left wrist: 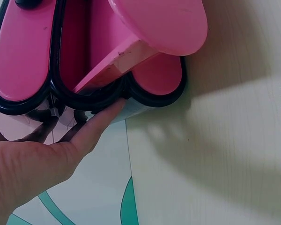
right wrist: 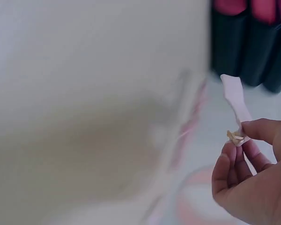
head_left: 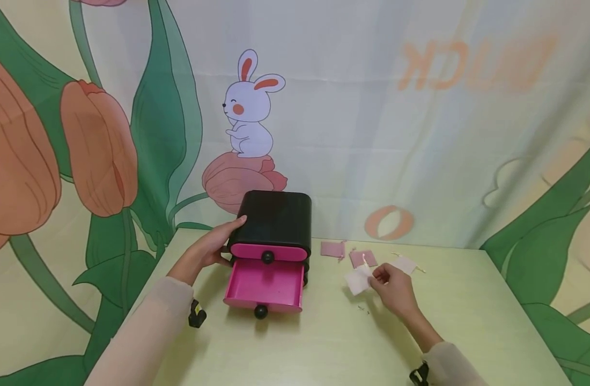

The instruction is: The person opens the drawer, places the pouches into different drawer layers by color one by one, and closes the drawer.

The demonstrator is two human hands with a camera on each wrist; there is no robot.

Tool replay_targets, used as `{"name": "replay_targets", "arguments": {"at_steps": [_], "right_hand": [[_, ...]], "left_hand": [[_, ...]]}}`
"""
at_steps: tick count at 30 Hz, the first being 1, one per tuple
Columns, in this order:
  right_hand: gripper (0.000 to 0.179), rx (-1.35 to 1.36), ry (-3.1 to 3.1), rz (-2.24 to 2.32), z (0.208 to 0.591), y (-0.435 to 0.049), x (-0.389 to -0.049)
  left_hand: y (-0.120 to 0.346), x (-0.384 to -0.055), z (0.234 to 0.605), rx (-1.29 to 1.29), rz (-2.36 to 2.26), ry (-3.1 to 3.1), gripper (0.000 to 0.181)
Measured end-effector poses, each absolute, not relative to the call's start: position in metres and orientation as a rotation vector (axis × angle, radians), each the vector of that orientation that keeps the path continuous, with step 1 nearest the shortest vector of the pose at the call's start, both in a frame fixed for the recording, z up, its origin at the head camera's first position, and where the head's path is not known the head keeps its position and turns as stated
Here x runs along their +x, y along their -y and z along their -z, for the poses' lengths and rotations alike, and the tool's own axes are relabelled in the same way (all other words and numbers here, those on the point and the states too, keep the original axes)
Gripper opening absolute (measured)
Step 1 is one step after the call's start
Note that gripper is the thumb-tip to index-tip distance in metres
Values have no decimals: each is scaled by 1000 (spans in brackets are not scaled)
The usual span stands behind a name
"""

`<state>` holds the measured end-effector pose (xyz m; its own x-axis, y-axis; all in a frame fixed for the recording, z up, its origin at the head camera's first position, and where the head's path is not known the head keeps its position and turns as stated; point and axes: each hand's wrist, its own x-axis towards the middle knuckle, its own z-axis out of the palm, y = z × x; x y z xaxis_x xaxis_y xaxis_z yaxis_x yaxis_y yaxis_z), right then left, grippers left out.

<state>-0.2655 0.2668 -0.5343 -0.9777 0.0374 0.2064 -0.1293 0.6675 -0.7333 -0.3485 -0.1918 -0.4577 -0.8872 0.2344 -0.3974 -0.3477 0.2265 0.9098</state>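
A black cabinet (head_left: 275, 217) with pink drawers stands at the back of the table. Its middle drawer (head_left: 266, 284) is pulled out, and no contents show in it. My left hand (head_left: 210, 244) rests against the cabinet's left side, its fingers spread; the left wrist view shows the thumb (left wrist: 100, 122) pressed along the rounded black casing. To the right, my right hand (head_left: 393, 289) holds a small white drawstring pouch (head_left: 358, 280) above the table. In the right wrist view, thumb and fingers pinch the pouch (right wrist: 236, 98) beside its yellowish cord (right wrist: 235, 137).
Two pink pouches (head_left: 332, 249) and another white pouch (head_left: 404, 265) lie behind the right hand. A few tiny dark pieces (head_left: 363, 309) lie on the pale table (head_left: 333, 348) below the held pouch. A printed curtain (head_left: 343, 134) hangs along the table's back edge.
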Motion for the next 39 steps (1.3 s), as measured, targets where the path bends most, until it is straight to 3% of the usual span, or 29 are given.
{"name": "replay_targets", "arguments": {"at_steps": [9,19,32,39], "right_hand": [[13,523,2465,-1312,475,-161,-251],[13,894,2537,-940,491,-68,-247],[23,987,2605,-833,504,-50,-252],[31,885,2604,-1065,494,-85,-246]], "left_hand": [[193,-349,458,-106,-1709,-2047,91],[195,-346,459,-114,-1711,-2041,92],[194,-348,459,-95,-1715,-2045,90],[194,-349,460,-107,-1716,-2037,91]]}}
